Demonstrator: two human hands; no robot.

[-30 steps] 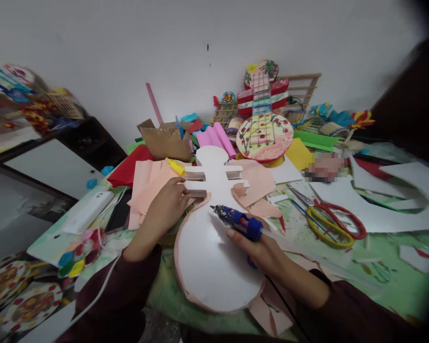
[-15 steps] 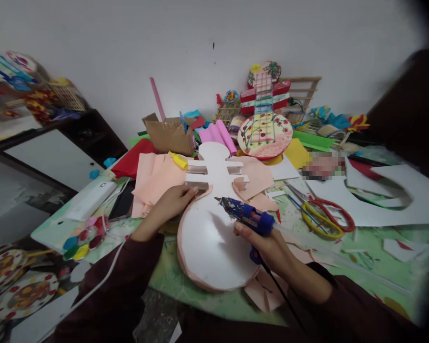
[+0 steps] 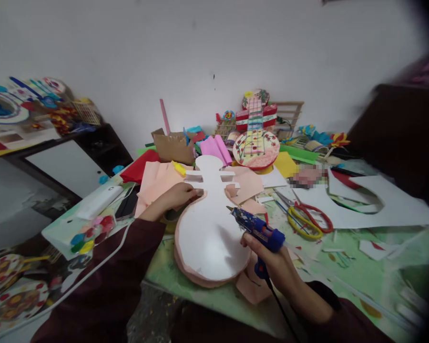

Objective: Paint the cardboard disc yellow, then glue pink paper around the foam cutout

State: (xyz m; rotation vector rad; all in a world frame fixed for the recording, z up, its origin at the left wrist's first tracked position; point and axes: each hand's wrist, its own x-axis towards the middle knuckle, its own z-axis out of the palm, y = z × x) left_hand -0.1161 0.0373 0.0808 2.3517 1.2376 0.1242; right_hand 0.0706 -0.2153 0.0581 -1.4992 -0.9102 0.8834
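A white guitar-shaped cutout [image 3: 214, 238] lies on the table in front of me, its round body toward me. Peach paper edging [image 3: 180, 257] runs around the body's side. My left hand [image 3: 181, 194] is closed at the cutout's left waist, fingertips pinching the edging just below the white side tabs [image 3: 193, 176]. In my right hand [image 3: 271, 255] is a blue glue gun [image 3: 257, 228], its nozzle pointing left above the body's upper right part and apart from the surface. A clear glue stick trails from its back, and a black cord hangs below.
Red-and-yellow-handled scissors [image 3: 309, 219] and white board offcuts [image 3: 403, 200] lie on the right. Peach paper sheets [image 3: 157, 183] are at the left. Behind stand a cardboard box [image 3: 173, 145] and a painted paper guitar [image 3: 256, 143]. A white cable [image 3: 110, 255] crosses my left sleeve.
The view has tilted upward and shifted. My right hand has drawn the glue gun back, its nozzle now farther from the cutout's waist. My left hand stays at the left waist.
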